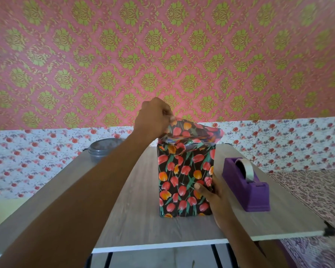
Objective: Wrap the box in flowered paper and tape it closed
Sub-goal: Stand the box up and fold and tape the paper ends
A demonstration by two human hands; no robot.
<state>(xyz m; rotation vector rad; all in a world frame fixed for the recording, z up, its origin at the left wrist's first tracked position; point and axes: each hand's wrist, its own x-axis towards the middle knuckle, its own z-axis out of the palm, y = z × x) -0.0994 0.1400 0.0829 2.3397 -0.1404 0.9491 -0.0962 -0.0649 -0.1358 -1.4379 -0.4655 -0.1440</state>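
Left hand (153, 118) pinches the top paper flap (190, 128), right hand (214, 194) grips the box (182, 176); next it probably needs folding flat, then taping.

The light is soft, even and fairly bright, with no hard shadows; I cannot tell where it comes from. The box (184, 180) throws only a faint shadow on the table (135, 209) at its foot. The glossy paper (190, 130) carries small white glints near the top fold. The flap pinched in my left hand (153, 117) is smeared, and the jar (103, 149) behind is soft. The wide lens bows the table's edges and the wall (162, 55), swells my left forearm (75, 200) at lower left, and blurs the wallpaper toward the corners.
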